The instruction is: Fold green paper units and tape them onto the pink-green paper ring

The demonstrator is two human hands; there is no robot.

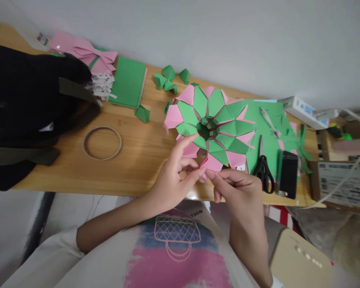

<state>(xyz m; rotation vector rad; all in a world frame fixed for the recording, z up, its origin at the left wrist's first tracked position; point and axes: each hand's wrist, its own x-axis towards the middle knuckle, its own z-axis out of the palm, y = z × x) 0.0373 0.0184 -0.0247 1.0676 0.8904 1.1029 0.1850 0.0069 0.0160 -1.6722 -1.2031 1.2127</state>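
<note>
A ring-shaped flower of folded green and pink paper (234, 128) is held up over the table's front half, with a dark hole in its middle. My left hand (175, 176) pinches a pink tip at the flower's near edge between thumb and fingers, its index finger stretched up against the green petals. Close beside it, my right hand (238, 186) grips the same pink tip with thumb and curled fingers. The fingertips of both hands nearly touch there and partly cover the pink paper.
Tape roll (102, 143), green paper stack (128, 82) and small folded green pieces (169, 73) lie on the wooden table (69, 172). A black bag (27, 108) covers the left. Scissors (264, 170), phone (288, 174), cutter (269, 122) and power strip (304, 112) are at right.
</note>
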